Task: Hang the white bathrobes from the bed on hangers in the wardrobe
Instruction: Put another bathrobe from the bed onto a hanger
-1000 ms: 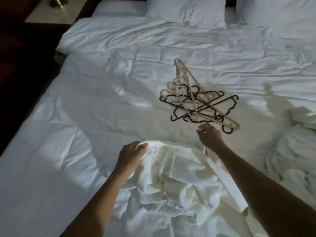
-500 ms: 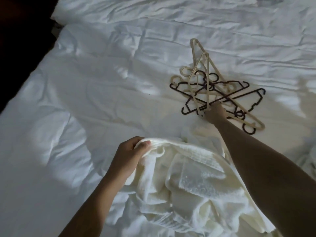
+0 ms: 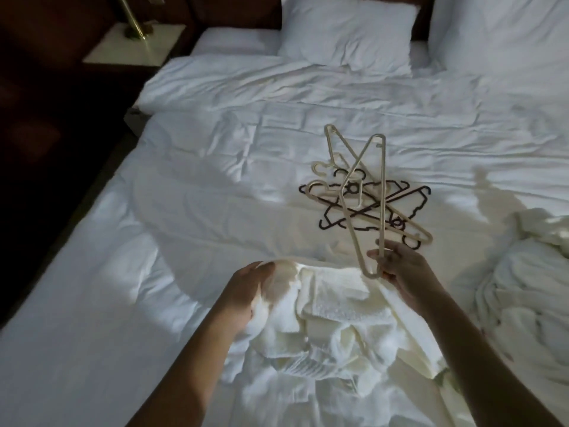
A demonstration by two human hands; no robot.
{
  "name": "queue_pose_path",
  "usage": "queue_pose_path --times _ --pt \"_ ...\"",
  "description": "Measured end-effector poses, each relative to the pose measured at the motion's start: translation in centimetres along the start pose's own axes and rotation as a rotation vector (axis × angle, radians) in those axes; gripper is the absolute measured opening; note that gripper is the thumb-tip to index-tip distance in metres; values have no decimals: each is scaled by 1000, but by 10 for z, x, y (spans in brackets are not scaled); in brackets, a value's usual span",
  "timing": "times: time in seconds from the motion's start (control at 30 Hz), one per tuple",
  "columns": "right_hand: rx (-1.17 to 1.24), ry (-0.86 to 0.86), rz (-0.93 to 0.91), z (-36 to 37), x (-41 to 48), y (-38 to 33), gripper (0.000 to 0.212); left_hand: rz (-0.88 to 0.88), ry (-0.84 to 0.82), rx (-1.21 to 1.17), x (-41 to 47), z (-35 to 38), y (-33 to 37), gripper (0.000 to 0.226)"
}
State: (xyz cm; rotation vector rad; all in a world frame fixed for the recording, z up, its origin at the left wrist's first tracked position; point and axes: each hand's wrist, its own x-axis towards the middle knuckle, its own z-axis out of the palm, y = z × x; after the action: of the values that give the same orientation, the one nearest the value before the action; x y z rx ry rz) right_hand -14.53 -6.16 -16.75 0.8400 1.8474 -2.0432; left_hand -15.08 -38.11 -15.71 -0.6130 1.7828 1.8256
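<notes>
Left hand grips the soft, floppy bathrobe at its bunched edge — right hand fingers pinch a light, stiff hanger by one corner

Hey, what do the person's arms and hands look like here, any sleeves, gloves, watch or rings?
Both arms are bare: no sleeve shows on the left forearm or the right forearm down to the picture's lower edge. The left hand and right hand wear no gloves. No watch, bracelet or ring shows, though the light is dim.
</notes>
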Motion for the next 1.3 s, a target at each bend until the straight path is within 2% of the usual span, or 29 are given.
queue_pose_path --times 0.07,0.2,0.33,0.4,0.47,0.5,0.6,0.67,0.7,0.77,0.83,0.9,1.0,1.1,1.2,1.3 --pt "51 -28 -7 7 -51 -5 36 85 -71 20 -23 7 14 22" --pt "82 -126 -8 29 -133 2 38 107 -106 1 -58 41 37 25" --pt "-50 -194 -25 54 -182 10 38 210 -101 211 -91 65 41 32" --pt "-258 -174 -63 61 -195 12 39 275 -73 261 -104 65 39 26" --pt "-592 -34 -189 57 -198 6 50 321 -49 283 -112 60 40 26" --pt "-685 80 -297 54 -198 -2 56 339 -57 299 -116 57 44 27" --pt "-780 284 -734 46 -194 -41 60 403 -165 367 -131 47 59 24" --pt "-897 277 -951 45 -186 -71 69 461 -239 469 -137 44 70 23" --pt "-971 241 -1003 46 -181 -84 76 476 -259 512 -140 44 76 23" --pt "-1093 150 -994 50 -167 -99 84 492 -307 517 -143 47 86 22" --pt "-1118 94 -945 50 -158 -106 75 479 -326 478 -148 52 93 20" --pt "-1030 80 -926 48 -157 -114 53 455 -343 460 -150 52 96 18" --pt "-947 152 -1017 40 -163 -121 26 366 -406 365 -153 51 98 17" --pt "-944 240 -1033 21 -167 -115 13 238 -392 229 -143 42 99 55" --pt "-950 276 -1021 -4 -170 -101 9 309 -243 466 -128 29 97 56" --pt "-985 279 -1019 -17 -171 -84 10 402 -130 747 -116 28 100 32"
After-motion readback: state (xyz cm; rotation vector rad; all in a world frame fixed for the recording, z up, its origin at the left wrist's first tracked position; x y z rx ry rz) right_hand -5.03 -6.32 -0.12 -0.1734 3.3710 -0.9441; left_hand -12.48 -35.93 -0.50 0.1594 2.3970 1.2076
